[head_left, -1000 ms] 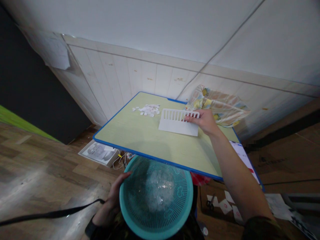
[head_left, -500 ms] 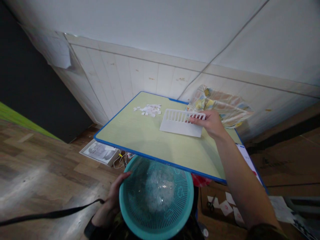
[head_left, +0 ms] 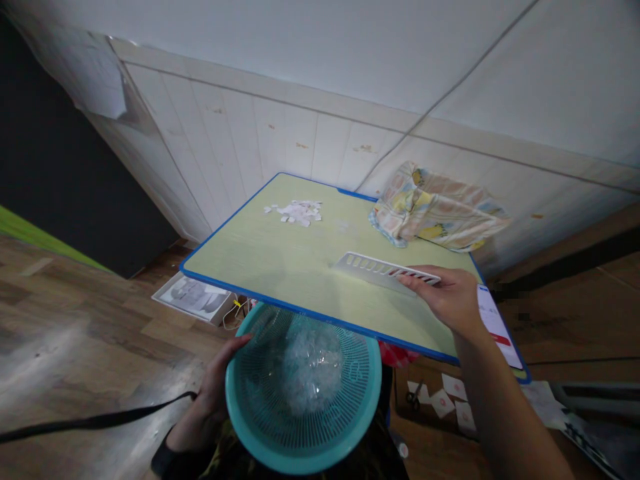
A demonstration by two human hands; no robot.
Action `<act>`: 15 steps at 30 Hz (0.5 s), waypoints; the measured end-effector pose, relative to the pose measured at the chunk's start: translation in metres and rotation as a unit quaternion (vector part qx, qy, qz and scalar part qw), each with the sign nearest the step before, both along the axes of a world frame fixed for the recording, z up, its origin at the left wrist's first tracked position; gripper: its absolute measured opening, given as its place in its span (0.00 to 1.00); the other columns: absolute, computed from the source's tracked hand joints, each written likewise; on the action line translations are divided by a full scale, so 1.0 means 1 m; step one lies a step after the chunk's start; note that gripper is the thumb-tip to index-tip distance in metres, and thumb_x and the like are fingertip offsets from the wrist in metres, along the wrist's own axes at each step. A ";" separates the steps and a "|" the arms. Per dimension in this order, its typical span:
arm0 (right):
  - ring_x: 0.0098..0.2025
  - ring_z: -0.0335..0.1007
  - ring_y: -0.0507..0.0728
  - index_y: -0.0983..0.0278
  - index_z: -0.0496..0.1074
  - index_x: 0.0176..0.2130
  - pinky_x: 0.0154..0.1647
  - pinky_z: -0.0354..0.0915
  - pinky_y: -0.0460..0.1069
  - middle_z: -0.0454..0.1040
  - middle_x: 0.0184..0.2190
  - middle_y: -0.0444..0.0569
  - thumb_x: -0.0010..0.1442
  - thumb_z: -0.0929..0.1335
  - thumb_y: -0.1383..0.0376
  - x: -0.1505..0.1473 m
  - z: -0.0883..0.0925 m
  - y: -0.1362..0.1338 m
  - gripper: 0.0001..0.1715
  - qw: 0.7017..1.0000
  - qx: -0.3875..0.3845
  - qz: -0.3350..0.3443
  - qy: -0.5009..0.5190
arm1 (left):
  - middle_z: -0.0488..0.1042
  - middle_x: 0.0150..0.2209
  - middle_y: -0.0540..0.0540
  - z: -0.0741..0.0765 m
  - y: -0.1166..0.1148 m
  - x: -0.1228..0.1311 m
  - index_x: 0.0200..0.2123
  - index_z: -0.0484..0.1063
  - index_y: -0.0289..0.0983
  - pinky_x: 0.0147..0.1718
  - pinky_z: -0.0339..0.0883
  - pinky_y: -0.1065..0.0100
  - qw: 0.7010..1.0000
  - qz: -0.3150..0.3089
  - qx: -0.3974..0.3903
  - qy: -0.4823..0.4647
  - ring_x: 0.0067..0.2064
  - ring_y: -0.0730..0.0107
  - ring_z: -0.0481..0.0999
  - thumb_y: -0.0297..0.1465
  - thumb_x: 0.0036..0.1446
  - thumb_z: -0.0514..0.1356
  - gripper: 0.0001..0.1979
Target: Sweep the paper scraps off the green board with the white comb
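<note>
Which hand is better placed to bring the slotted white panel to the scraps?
Right, likely: the right hand holds the slotted white panel over the table, where the white scraps lie. The left hand grips the teal basket, nearer the body.

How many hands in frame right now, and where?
2. The left hand is on the left rim of the teal basket; the right hand grips the white slotted plate at its right end. No others show.

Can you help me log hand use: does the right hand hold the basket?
No, the left hand grips the basket, and the right hand holds a slotted white board.
</note>
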State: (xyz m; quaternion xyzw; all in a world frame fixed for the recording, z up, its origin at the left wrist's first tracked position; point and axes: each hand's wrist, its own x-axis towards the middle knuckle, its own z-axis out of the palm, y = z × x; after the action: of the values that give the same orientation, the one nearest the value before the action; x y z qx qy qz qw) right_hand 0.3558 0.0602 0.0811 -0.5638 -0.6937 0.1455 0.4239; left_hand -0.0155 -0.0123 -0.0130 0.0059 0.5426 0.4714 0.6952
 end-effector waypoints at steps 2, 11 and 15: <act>0.33 0.82 0.61 0.55 0.84 0.36 0.32 0.74 0.51 0.84 0.33 0.46 0.56 0.75 0.55 -0.002 0.001 -0.008 0.10 1.000 -0.009 0.002 -0.021 | 0.82 0.20 0.44 0.002 0.001 0.001 0.25 0.81 0.34 0.19 0.76 0.67 1.000 0.001 0.003 -0.001 0.19 0.62 0.80 0.23 0.57 0.61 0.11; 0.33 0.82 0.61 0.54 0.84 0.35 0.34 0.77 0.52 0.84 0.33 0.45 0.56 0.75 0.60 -0.017 -0.004 -0.024 0.05 1.000 0.017 0.011 0.005 | 0.81 0.19 0.42 0.006 0.007 0.003 0.23 0.80 0.32 0.19 0.75 0.66 1.000 -0.024 0.008 0.003 0.18 0.62 0.78 0.24 0.59 0.59 0.14; 0.31 0.82 0.61 0.52 0.84 0.35 0.32 0.77 0.53 0.84 0.32 0.44 0.55 0.76 0.60 -0.022 -0.003 -0.027 0.04 0.999 0.030 0.030 -0.001 | 0.81 0.18 0.43 0.007 0.010 0.002 0.22 0.80 0.32 0.19 0.75 0.67 1.000 -0.014 -0.008 -0.015 0.18 0.64 0.78 0.24 0.59 0.59 0.14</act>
State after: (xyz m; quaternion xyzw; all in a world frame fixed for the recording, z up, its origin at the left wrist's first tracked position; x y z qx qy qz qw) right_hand 0.3340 0.0336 0.0782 -0.5301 -0.7145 0.1366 0.4357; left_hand -0.0130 -0.0022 -0.0059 0.0014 0.5355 0.4572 0.7100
